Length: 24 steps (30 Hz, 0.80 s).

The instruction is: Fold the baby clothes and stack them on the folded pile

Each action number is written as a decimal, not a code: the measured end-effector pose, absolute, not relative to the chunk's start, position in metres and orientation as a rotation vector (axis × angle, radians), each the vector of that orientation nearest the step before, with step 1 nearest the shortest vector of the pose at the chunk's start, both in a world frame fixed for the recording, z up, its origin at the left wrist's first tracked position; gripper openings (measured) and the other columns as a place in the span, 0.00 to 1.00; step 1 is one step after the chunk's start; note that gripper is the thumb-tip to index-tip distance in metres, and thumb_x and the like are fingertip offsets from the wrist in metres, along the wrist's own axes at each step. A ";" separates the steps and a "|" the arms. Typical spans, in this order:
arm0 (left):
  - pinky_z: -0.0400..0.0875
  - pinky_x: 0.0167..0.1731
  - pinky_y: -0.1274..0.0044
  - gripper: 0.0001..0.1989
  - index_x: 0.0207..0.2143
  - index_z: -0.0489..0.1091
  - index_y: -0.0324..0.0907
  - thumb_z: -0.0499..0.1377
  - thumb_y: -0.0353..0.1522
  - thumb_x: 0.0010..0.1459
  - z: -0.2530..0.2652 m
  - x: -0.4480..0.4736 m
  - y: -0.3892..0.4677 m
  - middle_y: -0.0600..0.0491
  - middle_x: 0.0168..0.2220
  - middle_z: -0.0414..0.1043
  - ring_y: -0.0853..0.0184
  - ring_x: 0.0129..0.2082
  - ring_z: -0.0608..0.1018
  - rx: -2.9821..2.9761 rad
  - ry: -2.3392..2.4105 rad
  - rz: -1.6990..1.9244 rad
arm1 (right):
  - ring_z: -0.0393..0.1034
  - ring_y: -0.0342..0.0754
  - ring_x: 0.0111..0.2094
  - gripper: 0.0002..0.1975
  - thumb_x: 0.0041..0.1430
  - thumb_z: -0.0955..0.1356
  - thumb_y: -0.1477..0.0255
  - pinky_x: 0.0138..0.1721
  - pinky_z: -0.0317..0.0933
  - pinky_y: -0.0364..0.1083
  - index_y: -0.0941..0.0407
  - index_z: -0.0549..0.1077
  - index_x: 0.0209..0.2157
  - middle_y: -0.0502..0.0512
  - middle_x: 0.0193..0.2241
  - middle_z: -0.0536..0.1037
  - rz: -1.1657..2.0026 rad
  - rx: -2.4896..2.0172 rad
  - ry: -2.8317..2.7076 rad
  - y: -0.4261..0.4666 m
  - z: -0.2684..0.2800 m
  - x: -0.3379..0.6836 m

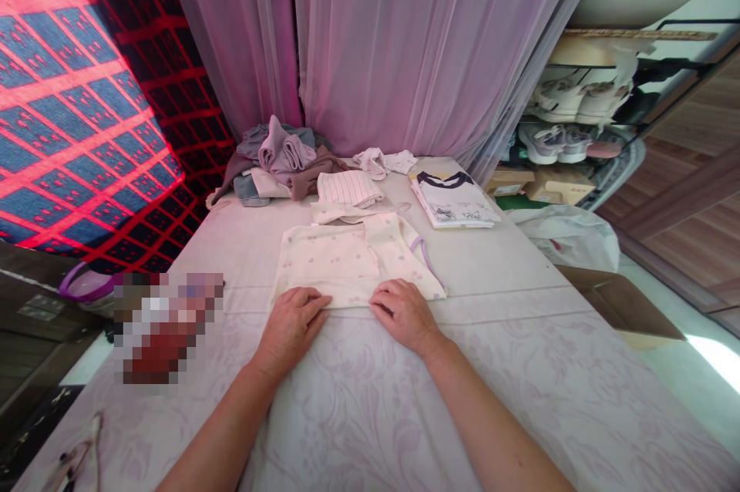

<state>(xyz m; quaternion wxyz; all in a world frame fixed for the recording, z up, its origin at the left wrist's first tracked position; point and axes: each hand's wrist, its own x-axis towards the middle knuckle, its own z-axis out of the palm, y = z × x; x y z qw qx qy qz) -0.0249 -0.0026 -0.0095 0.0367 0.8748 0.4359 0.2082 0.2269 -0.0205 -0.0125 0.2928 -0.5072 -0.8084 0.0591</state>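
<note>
A small cream shirt [332,253] with a faint scattered print and purple trim lies partly folded on a pale flower-patterned bed cover [347,415]. At its near edge, toward the left corner, my left hand [296,322] is closed on the cloth, thumb pointing inward. My right hand [403,315] grips the same edge farther right, with its fingers bent and fingertips pressed together. Just beyond the shirt lies a folded striped cloth [348,190]. To the right rests a folded white T-shirt [454,199] with a dark collar.
A heap of crumpled clothes [283,160] and a small pinkish garment [385,162] lie by the purple curtain [370,45]. At left hangs a red-grid cloth [75,83]; a white cable [95,446] lies below. Shoes [555,143] stand on a rack, right, above a cardboard box [618,307].
</note>
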 end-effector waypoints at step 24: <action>0.57 0.53 0.62 0.13 0.38 0.70 0.44 0.58 0.41 0.54 -0.008 -0.059 0.014 0.47 0.54 0.69 0.53 0.56 0.67 2.296 1.992 0.651 | 0.66 0.52 0.38 0.09 0.56 0.66 0.65 0.39 0.52 0.48 0.54 0.76 0.32 0.56 0.33 0.77 -0.240 -2.012 -1.666 -0.010 -0.023 0.291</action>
